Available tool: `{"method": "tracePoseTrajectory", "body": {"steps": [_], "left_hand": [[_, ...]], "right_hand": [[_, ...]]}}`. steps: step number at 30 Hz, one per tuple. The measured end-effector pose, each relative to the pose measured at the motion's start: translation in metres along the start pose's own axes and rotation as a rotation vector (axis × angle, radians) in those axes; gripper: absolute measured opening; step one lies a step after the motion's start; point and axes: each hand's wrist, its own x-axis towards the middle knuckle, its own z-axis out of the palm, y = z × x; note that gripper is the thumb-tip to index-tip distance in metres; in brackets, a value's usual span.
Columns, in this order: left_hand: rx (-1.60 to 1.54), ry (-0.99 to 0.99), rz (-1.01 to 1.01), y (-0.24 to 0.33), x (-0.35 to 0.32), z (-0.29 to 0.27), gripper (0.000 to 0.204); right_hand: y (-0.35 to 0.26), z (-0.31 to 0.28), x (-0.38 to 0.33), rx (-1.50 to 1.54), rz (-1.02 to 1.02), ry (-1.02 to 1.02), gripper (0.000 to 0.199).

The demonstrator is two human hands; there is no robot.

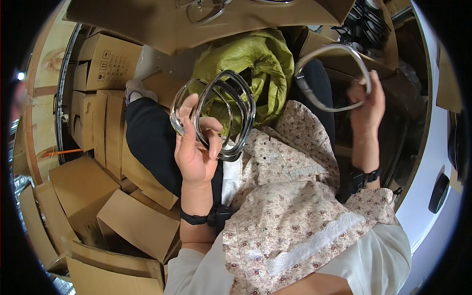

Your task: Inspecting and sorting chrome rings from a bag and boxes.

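My left hand [194, 152] is raised in front of my lap, its fingers curled through several shiny oval rings [248, 115]. Some of these rings look dark, others clear or chrome. To the right, my right hand [368, 103] grips one silvery oval ring [309, 96] by its edge; the fingers are slightly blurred. The two hands are well apart. Behind the rings, an olive-green woven sack [236, 54] gapes between my legs. A floral apron [305, 211] covers my lap.
An open cardboard box [162, 27] at the top holds more shiny rings [204, 12]. Cardboard boxes [86, 184] crowd the left side. At the far right, black parts [366, 27] fill another carton, near a white surface [418, 196] with a dark oval object [439, 193].
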Motion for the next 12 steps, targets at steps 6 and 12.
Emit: {"method": "tracePoseTrajectory", "body": {"steps": [6, 12], "left_hand": [[-0.022, -0.185, 0.021, 0.003, 0.000, -0.007, 0.059], [0.350, -0.152, 0.052, -0.005, -0.008, 0.028, 0.074]], "right_hand": [[-0.001, -0.033, 0.010, -1.278, -0.347, -0.025, 0.016], [0.030, 0.031, -0.029, -0.542, 0.129, -0.377, 0.013]]}}
